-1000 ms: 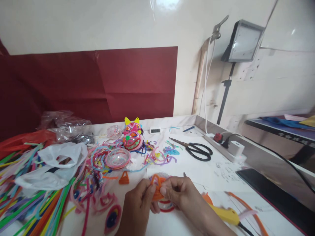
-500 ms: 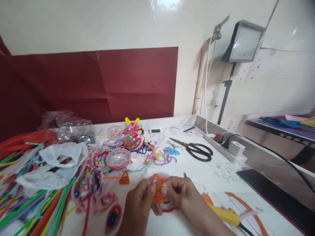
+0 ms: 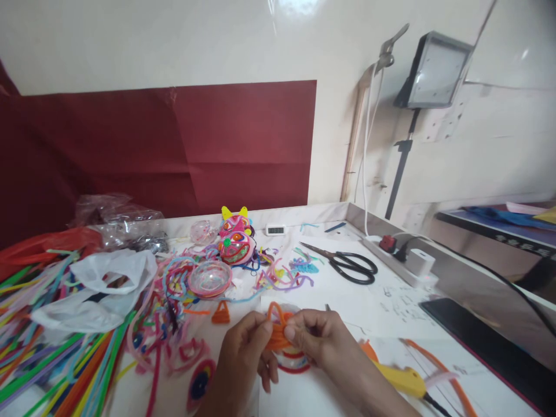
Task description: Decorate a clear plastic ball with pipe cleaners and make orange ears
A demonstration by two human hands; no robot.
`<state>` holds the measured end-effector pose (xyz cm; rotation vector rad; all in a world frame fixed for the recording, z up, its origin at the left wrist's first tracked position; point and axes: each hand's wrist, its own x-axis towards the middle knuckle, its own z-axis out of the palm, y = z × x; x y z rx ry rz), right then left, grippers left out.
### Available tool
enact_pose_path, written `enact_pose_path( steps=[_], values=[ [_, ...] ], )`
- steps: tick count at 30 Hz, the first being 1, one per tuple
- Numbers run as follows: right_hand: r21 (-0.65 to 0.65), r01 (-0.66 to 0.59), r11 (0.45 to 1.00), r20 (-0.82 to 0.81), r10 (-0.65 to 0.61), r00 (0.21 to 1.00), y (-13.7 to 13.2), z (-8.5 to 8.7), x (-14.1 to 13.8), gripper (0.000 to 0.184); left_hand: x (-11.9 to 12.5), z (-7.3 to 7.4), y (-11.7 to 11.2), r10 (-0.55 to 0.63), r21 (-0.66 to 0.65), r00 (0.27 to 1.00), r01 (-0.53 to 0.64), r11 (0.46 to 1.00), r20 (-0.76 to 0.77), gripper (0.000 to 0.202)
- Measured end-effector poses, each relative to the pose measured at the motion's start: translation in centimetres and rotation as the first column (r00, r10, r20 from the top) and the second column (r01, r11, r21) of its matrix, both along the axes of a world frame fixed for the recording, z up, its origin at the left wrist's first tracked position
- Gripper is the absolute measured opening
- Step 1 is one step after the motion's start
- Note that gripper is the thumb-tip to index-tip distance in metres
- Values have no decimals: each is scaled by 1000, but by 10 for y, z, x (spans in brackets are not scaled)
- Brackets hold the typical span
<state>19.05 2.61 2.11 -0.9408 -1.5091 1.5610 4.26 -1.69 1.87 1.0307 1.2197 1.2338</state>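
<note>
An orange pipe cleaner [image 3: 278, 336], bent into a pointed loop with several rows below, is pinched between my two hands. My left hand [image 3: 245, 353] grips its left side with thumb and forefinger, the lower fingers curled loosely. On its right side, the thumb and forefinger of my right hand [image 3: 319, 341] press together. Beneath the hands lies a round piece with red and orange rims [image 3: 295, 366], partly hidden. A similar small orange pipe-cleaner shape [image 3: 221, 313] rests on the table to the left. The yellow-handled tool with a black cord [image 3: 402, 379] lies beside my right forearm.
Black-handled scissors [image 3: 354, 266] lie behind the hands. A clear bowl [image 3: 210, 279] stands among tangled pipe cleaners. Colourful bundles [image 3: 78, 370] and a white plastic bag [image 3: 95, 289] fill the left. A power strip [image 3: 391, 252] and a dark phone-like slab [image 3: 486, 347] are at right.
The fingers of my left hand have shifted and its lower fingers show more. The orange piece has tilted slightly, and more of the round piece beneath is visible. The camera view moved a little.
</note>
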Motion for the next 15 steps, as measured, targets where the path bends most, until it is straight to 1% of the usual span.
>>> enact_pose_path(
  steps=[4,11,15],
  values=[
    [-21,-3,1000,-20,3,1000,1,0,-1,48,0,0,1,13,14,1000,-14,1000,15,30],
    [-70,-28,997,-43,25,999,-3,12,2,48,-2,1,1,-31,63,999,29,998,33,27],
    [-31,-7,999,-48,5,999,-4,15,2,48,-4,-2,1,-45,61,999,44,997,3,29]
  ],
)
